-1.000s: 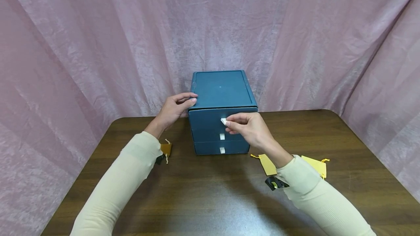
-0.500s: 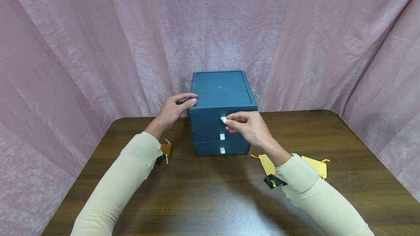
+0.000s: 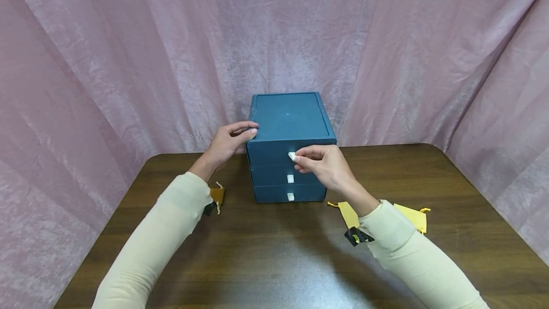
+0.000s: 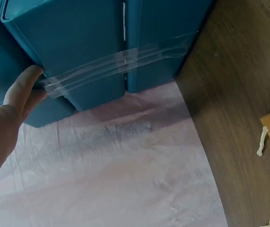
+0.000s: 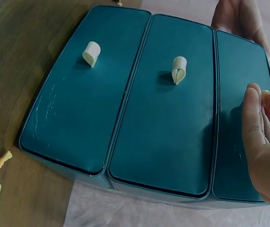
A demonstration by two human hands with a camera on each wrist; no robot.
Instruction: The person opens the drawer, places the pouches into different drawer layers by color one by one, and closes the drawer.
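Observation:
A blue drawer cabinet [image 3: 287, 116] with three stacked drawers stands at the back of the table. My right hand [image 3: 328, 168] pinches the white pull tab [image 3: 292, 156] of the top drawer between thumb and fingers. That drawer's front is flush with the cabinet. Against the cabinet's upper left edge rests my left hand [image 3: 225, 142], its thumb near the front corner; in the left wrist view its fingers touch the side wall. Loop-shaped tabs on the middle drawer [image 5: 158, 123] and bottom drawer [image 5: 78, 113] are untouched.
A brown drawstring pouch [image 3: 217, 195] lies beside the left wrist. Yellow pouches [image 3: 411, 217] lie on the right, one partly under the right forearm. Clear tape [image 4: 120, 61] runs across the cabinet's side. A pink curtain [image 3: 291, 27] hangs behind the wooden table [image 3: 266, 252].
The top drawer has slid back slightly, and the dark gap above its front has closed. My right hand moved a little inward with the tab; my left hand stayed put.

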